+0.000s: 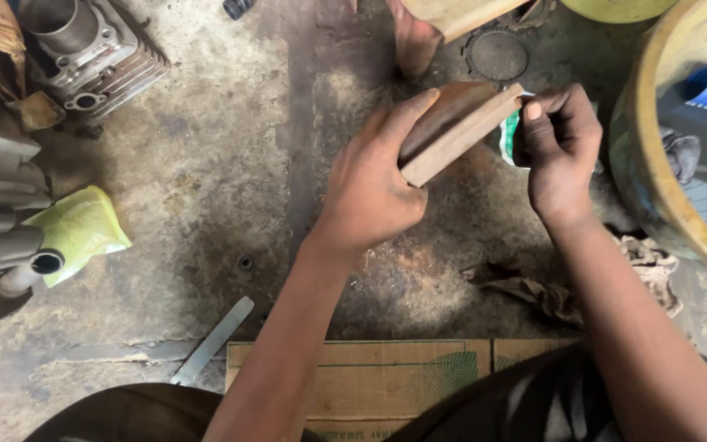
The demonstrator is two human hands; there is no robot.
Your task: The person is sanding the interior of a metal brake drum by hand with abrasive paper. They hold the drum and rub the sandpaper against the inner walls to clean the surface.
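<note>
A yellow tub (pixel 656 188) stands at the right on the stained concrete floor (pixel 206 180). Above the floor, the left hand (pixel 374 184) grips a flat brown cardboard box (pixel 456 131), fingers closed around it. The right hand (pixel 562 151) pinches the box's end, where a small green-white packet (pixel 509 139) shows.

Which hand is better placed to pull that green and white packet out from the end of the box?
Right. The right hand already pinches the green and white packet at the end of the brown box; the left hand is wrapped around the box, steadying it.
</note>
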